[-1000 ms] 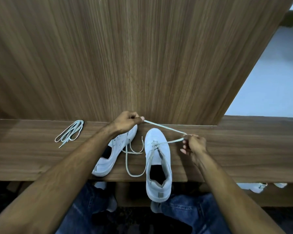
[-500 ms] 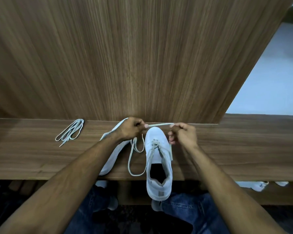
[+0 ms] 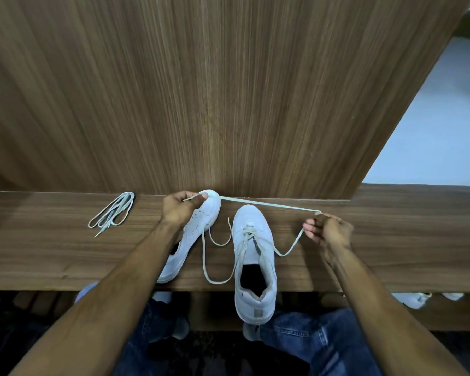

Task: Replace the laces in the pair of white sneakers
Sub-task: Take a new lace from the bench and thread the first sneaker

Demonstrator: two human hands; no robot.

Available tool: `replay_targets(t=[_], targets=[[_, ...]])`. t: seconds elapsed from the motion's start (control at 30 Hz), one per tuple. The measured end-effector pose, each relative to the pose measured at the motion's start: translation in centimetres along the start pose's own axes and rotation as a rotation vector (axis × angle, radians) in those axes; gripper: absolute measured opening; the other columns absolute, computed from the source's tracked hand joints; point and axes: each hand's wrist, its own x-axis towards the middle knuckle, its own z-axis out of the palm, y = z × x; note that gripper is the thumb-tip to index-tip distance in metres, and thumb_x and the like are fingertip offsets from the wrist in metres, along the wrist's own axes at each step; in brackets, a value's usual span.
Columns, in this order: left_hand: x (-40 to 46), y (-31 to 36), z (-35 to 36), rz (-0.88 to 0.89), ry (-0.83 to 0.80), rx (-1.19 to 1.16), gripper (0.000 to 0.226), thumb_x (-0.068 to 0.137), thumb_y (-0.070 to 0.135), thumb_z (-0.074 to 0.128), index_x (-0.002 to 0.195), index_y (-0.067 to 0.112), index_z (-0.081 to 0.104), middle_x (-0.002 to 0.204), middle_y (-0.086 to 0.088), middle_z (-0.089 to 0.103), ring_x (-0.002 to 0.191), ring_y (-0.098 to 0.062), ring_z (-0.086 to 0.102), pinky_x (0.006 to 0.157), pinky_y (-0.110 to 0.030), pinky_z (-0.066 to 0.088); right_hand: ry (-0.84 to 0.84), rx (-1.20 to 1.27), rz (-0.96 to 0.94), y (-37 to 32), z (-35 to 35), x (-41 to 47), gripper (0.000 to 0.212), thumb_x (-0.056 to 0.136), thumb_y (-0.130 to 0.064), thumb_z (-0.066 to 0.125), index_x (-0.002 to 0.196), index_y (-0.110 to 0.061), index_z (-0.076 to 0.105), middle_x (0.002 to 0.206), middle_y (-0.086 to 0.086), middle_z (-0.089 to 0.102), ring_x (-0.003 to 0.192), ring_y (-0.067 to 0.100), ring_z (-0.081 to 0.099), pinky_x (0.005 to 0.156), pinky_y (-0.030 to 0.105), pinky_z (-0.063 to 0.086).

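Two white sneakers lie on a narrow wooden ledge [image 3: 391,256]. The right sneaker [image 3: 254,261] points away from me, heel over the front edge, with a pale lace [image 3: 266,205] threaded through its lowest eyelets. My left hand [image 3: 181,210] pinches the lace's tip above the toe of the left sneaker [image 3: 193,240]. My right hand [image 3: 327,230] grips the same strand further along, so it runs taut between both hands. From my right hand the lace sags back to the eyelets. The lace's other end loops loosely between the two shoes.
A bundled spare lace [image 3: 113,213] lies on the ledge to the left. A tall wooden panel [image 3: 201,90] rises right behind the ledge. Below the ledge are my jeans-clad legs [image 3: 296,346] and more white shoes [image 3: 413,299] on the floor at right.
My hands have drawn apart: the right hand moved out to the right and the left slightly left, stretching the lace strand taut between them. The left sneaker's toe is uncovered again.
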Motion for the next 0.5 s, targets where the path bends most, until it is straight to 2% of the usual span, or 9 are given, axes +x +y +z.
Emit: replay_targets(t=[0.13,0.2,0.27,0.33,0.4,0.43,0.5], targets=[[0.1,0.8,0.5,-0.123,0.077,-0.381,0.019,0.076,0.017,0.081,0.078,0.013,0.063,0.085,-0.005,0.071,0.082,-0.016,0.068,0.07,-0.026,0.054,-0.014,-0.003,-0.008,0.2,0.8,-0.1,0.017,0.093,0.0,0.05,0.082,-0.011,0.057,0.072,0.011,0.064,0.045,0.009,0.064,0.05,0.022,0.054],[0.1,1.6,0.8,-0.158,0.072,-0.568,0.017,0.078,0.014,0.078,0.08,0.014,0.061,0.083,-0.002,0.073,0.086,-0.018,0.071,0.067,-0.023,0.056,-0.024,-0.017,-0.02,0.3,1.2,-0.2,0.019,0.093,0.0,0.051,0.081,-0.013,0.058,0.075,0.011,0.064,0.046,0.008,0.063,0.051,0.021,0.053],[0.1,2.3,1.0,-0.143,0.066,-0.647,0.015,0.081,0.013,0.076,0.081,0.014,0.061,0.081,-0.001,0.073,0.084,-0.017,0.073,0.067,-0.022,0.057,-0.087,-0.094,-0.077,0.7,1.7,-0.4,0.021,0.092,0.001,0.053,0.084,-0.017,0.06,0.084,0.01,0.064,0.055,0.008,0.063,0.054,0.022,0.052],[-0.2,2.9,1.4,-0.072,0.061,-0.599,0.017,0.081,0.011,0.075,0.078,0.014,0.058,0.077,-0.003,0.072,0.073,-0.014,0.071,0.061,-0.02,0.056,-0.211,-0.24,-0.208,1.5,1.9,-1.0,0.031,0.09,0.001,0.059,0.107,-0.024,0.06,0.095,0.004,0.063,0.075,0.012,0.063,0.064,0.027,0.053],[-0.8,2.9,2.0,0.06,0.05,-0.383,0.018,0.081,0.007,0.074,0.076,0.013,0.058,0.069,-0.004,0.068,0.058,-0.009,0.065,0.051,-0.018,0.05,-0.328,-0.469,-0.346,2.7,1.9,-2.0,0.046,0.086,-0.01,0.069,0.126,-0.028,0.053,0.099,-0.003,0.065,0.089,0.013,0.063,0.078,0.03,0.053],[-1.0,2.6,2.3,0.13,0.026,-0.25,0.016,0.082,0.005,0.073,0.076,0.011,0.06,0.067,-0.006,0.066,0.053,-0.008,0.061,0.049,-0.018,0.048,-0.373,-0.596,-0.4,3.2,1.8,-2.7,0.046,0.083,-0.019,0.073,0.124,-0.029,0.054,0.096,-0.006,0.066,0.087,0.011,0.064,0.081,0.03,0.052],[-1.4,1.5,3.2,0.236,-0.081,-0.026,0.009,0.085,0.0,0.068,0.08,0.007,0.064,0.068,-0.011,0.062,0.054,-0.01,0.055,0.053,-0.022,0.046,-0.457,-0.791,-0.437,4.4,1.9,-4.1,0.042,0.077,-0.038,0.076,0.114,-0.031,0.057,0.088,-0.01,0.066,0.079,0.009,0.064,0.077,0.033,0.054]])
